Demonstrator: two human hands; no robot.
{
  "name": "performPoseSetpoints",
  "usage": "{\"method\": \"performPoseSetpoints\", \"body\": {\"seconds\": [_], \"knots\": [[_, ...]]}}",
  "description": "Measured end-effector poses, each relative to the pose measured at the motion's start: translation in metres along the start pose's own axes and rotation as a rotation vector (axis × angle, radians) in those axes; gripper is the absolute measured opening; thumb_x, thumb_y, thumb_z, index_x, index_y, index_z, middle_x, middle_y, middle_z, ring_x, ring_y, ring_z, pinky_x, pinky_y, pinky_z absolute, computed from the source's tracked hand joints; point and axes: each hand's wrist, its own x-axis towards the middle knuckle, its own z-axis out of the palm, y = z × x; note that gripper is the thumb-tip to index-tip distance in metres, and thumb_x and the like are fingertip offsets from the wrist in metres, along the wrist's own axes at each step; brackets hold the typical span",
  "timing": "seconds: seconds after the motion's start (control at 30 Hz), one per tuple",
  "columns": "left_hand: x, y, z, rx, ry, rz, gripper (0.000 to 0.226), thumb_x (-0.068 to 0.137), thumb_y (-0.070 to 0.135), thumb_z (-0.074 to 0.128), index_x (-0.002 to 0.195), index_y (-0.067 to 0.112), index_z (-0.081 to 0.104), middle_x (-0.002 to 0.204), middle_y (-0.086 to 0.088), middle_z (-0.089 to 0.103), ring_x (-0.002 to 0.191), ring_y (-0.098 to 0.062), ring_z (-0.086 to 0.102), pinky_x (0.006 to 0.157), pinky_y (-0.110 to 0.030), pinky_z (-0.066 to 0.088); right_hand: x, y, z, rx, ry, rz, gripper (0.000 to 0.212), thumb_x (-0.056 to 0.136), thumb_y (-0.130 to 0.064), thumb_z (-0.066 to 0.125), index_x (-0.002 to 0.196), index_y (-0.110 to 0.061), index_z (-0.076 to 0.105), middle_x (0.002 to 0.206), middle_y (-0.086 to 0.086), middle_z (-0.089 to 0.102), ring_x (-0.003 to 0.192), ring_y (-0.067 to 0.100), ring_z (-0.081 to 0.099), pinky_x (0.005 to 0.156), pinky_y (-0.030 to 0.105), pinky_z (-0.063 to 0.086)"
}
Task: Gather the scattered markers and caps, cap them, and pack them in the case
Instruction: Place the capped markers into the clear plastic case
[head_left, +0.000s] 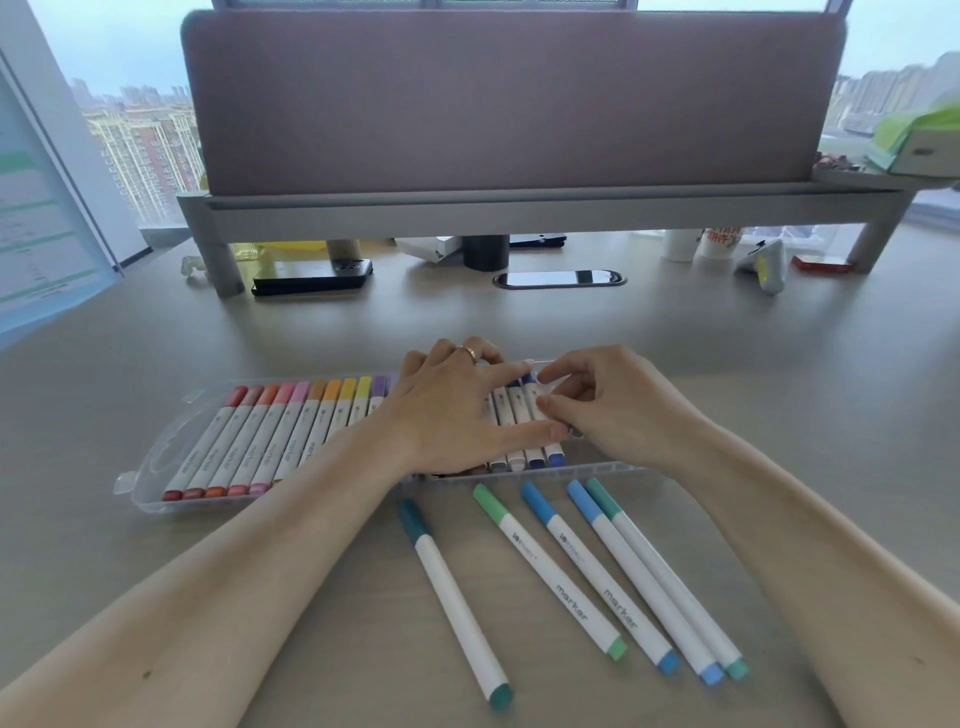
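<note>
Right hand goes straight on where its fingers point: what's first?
Likely the left hand: the right hand points left over the dark blue markers in the case, fingertips nearly meeting. Depth unclear.

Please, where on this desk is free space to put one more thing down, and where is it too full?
Bare desk lies between the marker case and the cable slot, and right of the right hand. It is crowded on the case's near side, where five loose markers lie, and under the grey shelf, with a dark flat device and cups.
</note>
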Motion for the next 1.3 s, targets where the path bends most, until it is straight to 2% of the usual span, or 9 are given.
{"method": "performPoseSetpoints", "body": {"seconds": [0.33, 0.5, 0.63, 0.73, 0.83, 0.9, 0.97, 1.1, 1.3], "knots": [[0.003, -0.001, 0.001, 0.001, -0.023, -0.005, 0.092, 0.075, 0.094, 0.032, 0.154, 0.047, 0.036, 0.147, 0.010, 0.038, 0.132, -0.018, 0.033, 0.108, -0.043, 0.025, -0.001, 0.001, 0.001, 0.010, -0.001, -0.002, 0.030, 0.090, -0.030, 0.076, 0.120, -0.026, 0.072, 0.088, -0.013, 0.074, 0.085, 0.004, 0.069, 0.089, 0.031, 0.058], [0.001, 0.001, 0.001, -0.006, -0.020, -0.010, 0.096, 0.071, 0.093, 0.022, 0.154, 0.048, 0.036, 0.149, 0.010, 0.038, 0.134, -0.019, 0.033, 0.110, -0.044, 0.025, -0.002, 0.001, 0.001, 0.000, 0.008, -0.023, 0.027, 0.092, -0.028, 0.074, 0.119, -0.027, 0.071, 0.085, -0.013, 0.074, 0.081, 0.002, 0.068, 0.087, 0.030, 0.058], [0.002, -0.003, 0.004, -0.020, 0.023, 0.001, 0.075, 0.088, 0.083, 0.033, 0.153, 0.046, 0.039, 0.148, 0.010, 0.042, 0.133, -0.018, 0.036, 0.109, -0.043, 0.026, -0.004, -0.003, -0.001, 0.076, 0.071, -0.047, 0.018, 0.097, -0.030, 0.067, 0.115, -0.028, 0.071, 0.088, -0.014, 0.073, 0.081, 0.003, 0.068, 0.083, 0.028, 0.059], [0.003, -0.007, 0.006, -0.061, 0.053, 0.009, 0.063, 0.096, 0.071, 0.039, 0.152, 0.042, 0.043, 0.148, 0.011, 0.044, 0.133, -0.018, 0.039, 0.108, -0.043, 0.027, -0.013, -0.014, -0.008, 0.127, 0.105, -0.094, 0.006, 0.096, -0.031, 0.068, 0.095, -0.028, 0.074, 0.081, -0.009, 0.073, 0.076, 0.008, 0.068, 0.078, 0.033, 0.060], [0.004, -0.010, 0.007, -0.091, 0.067, 0.005, 0.058, 0.100, 0.064, 0.041, 0.152, 0.040, 0.044, 0.150, 0.011, 0.044, 0.135, -0.017, 0.037, 0.110, -0.043, 0.026, -0.024, -0.026, -0.013, 0.015, -0.084, -0.136, 0.022, 0.090, -0.043, 0.071, 0.079, -0.024, 0.074, 0.071, -0.004, 0.073, 0.064, 0.013, 0.065, 0.069, 0.038, 0.058], [0.005, -0.010, 0.007, -0.108, 0.073, -0.001, 0.056, 0.100, 0.062, 0.041, 0.152, 0.040, 0.046, 0.149, 0.012, 0.043, 0.133, -0.016, 0.037, 0.110, -0.043, 0.025, -0.032, -0.032, -0.016, -0.150, -0.233, -0.146, 0.031, 0.084, -0.051, 0.074, 0.073, -0.021, 0.073, 0.065, -0.006, 0.070, 0.053, 0.005, 0.057, 0.058, 0.027, 0.047], [0.005, -0.010, 0.007, -0.111, 0.073, -0.002, 0.056, 0.100, 0.063, 0.040, 0.151, 0.040, 0.046, 0.149, 0.012, 0.043, 0.133, -0.016, 0.038, 0.111, -0.043, 0.024, -0.039, -0.038, -0.021, -0.260, -0.316, -0.135, 0.033, 0.081, -0.052, 0.077, 0.070, -0.021, 0.072, 0.062, -0.007, 0.070, 0.050, 0.000, 0.054, 0.055, 0.019, 0.042], [0.005, -0.011, 0.008, -0.116, 0.078, -0.006, 0.056, 0.100, 0.065, 0.041, 0.150, 0.040, 0.047, 0.149, 0.012, 0.043, 0.134, -0.017, 0.037, 0.111, -0.043, 0.024, -0.046, -0.045, -0.025, -0.342, -0.366, -0.090, 0.038, 0.076, -0.057, 0.079, 0.069, -0.021, 0.072, 0.064, -0.011, 0.073, 0.051, 0.000, 0.055, 0.058, 0.023, 0.050], [0.005, -0.010, 0.009, -0.105, 0.087, -0.004, 0.056, 0.100, 0.064, 0.041, 0.151, 0.040, 0.046, 0.149, 0.012, 0.043, 0.135, -0.017, 0.037, 0.111, -0.043, 0.024, -0.051, -0.052, -0.030, -0.355, -0.351, -0.099, 0.040, 0.072, -0.061, 0.080, 0.068, -0.021, 0.073, 0.060, -0.013, 0.070, 0.050, -0.001, 0.055, 0.052, 0.017, 0.040]]}}
